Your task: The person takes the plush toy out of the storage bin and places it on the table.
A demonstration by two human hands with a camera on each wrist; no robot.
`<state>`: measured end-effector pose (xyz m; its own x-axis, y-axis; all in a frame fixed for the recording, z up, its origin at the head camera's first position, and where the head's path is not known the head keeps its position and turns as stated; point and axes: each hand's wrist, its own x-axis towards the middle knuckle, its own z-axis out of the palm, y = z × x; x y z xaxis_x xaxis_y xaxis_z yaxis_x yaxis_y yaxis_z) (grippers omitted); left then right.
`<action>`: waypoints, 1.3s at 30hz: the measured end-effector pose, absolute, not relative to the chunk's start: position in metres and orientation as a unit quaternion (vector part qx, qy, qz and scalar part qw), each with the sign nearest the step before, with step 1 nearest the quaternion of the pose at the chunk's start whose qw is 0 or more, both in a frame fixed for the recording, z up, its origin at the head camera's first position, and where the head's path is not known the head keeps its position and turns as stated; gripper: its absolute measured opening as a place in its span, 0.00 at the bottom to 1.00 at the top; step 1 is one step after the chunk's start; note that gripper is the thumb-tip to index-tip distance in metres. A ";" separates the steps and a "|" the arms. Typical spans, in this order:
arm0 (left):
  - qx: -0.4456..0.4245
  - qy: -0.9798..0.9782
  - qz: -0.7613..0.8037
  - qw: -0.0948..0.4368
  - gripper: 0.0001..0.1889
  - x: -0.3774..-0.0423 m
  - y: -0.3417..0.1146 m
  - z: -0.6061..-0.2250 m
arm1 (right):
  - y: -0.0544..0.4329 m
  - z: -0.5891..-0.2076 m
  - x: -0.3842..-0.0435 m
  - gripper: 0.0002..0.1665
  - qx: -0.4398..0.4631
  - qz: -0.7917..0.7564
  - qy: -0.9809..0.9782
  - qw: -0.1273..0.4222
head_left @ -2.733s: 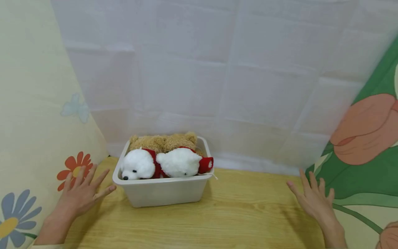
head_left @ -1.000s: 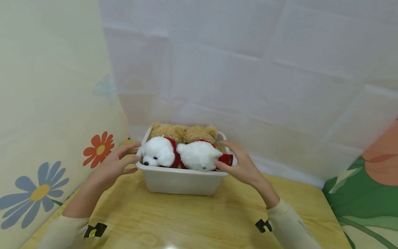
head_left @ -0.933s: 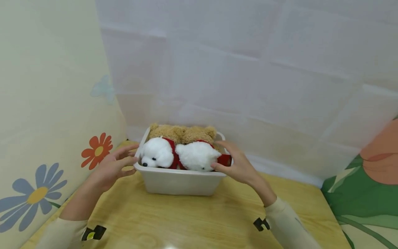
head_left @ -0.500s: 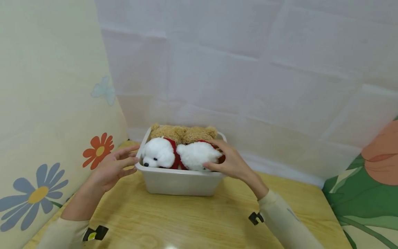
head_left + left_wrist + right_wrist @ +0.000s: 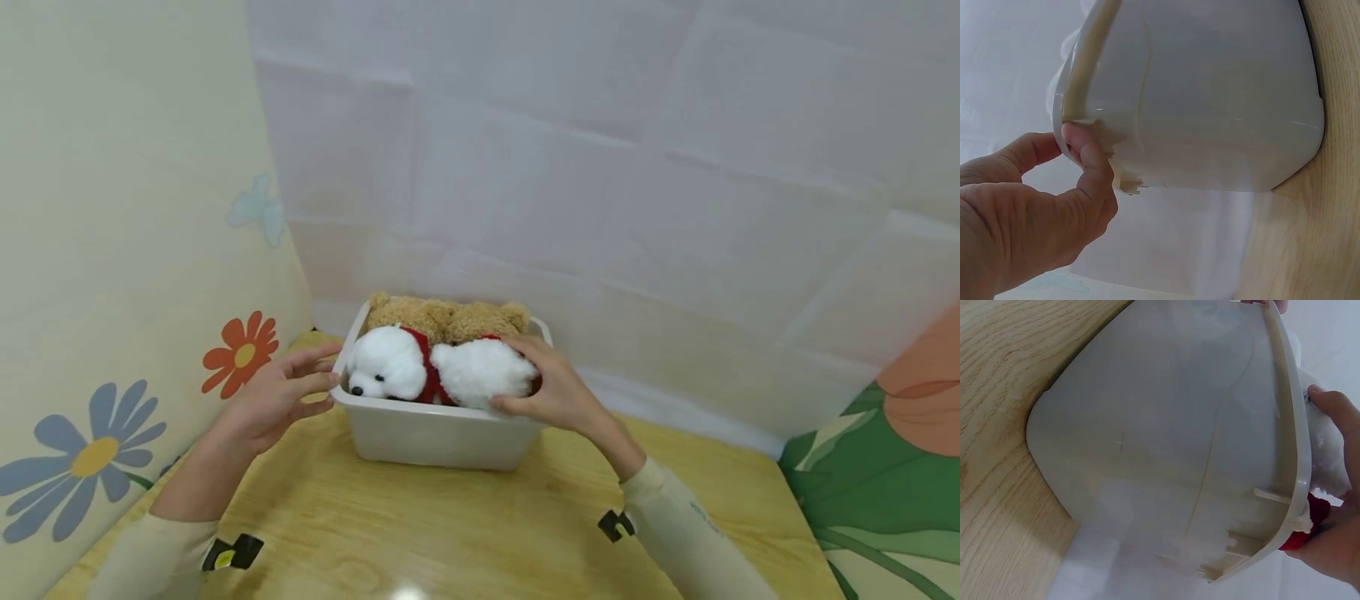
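Observation:
A white plastic bin [image 5: 442, 433] stands on the wooden table, filled with plush toys. My left hand [image 5: 273, 404] pinches the bin's left rim; in the left wrist view, the thumb and a finger [image 5: 1088, 150] meet at that edge. Over the bin's right end, my right hand [image 5: 558, 392] grips a white plush toy [image 5: 480, 371] with a red part. In the right wrist view a thumb [image 5: 1338, 409] presses the white fur beyond the rim, beside red cloth [image 5: 1310, 525]. Another white plush dog [image 5: 390, 362] with a black nose lies at the left, a red garment behind its head.
Two brown plush bears [image 5: 408, 315] lie along the bin's back side. Behind stands a white cloth backdrop [image 5: 562, 208]; flower-printed cloths [image 5: 135, 275] flank the table [image 5: 442, 525] on both sides. Dark clip-like pieces [image 5: 232, 552] hang at both cuffs.
Both hands have come in from the table's sides to the bin. The right hand has since shifted left and closed on the white plush toy, while the left stays at the rim.

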<state>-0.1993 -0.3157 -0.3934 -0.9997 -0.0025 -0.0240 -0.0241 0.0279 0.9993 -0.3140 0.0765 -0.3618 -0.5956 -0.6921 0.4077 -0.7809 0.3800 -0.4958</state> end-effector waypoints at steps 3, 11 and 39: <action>-0.007 0.717 0.697 0.008 0.37 -0.200 -0.315 -0.392 | 0.077 -0.360 -0.315 0.52 0.449 0.335 -0.826 0.066; -0.014 0.713 0.701 0.005 0.37 -0.200 -0.312 -0.389 | 0.077 -0.357 -0.316 0.55 0.445 0.324 -0.833 0.052; -0.018 0.707 0.707 0.009 0.37 -0.199 -0.310 -0.389 | 0.075 -0.331 -0.322 0.33 0.497 0.371 -0.774 0.129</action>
<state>-0.1985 -0.3101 -0.3890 -0.9992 -0.0126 -0.0380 -0.0380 0.0000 0.9993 -0.3219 0.0751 -0.3309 -0.4734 -0.6734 0.5678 -0.8644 0.2309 -0.4467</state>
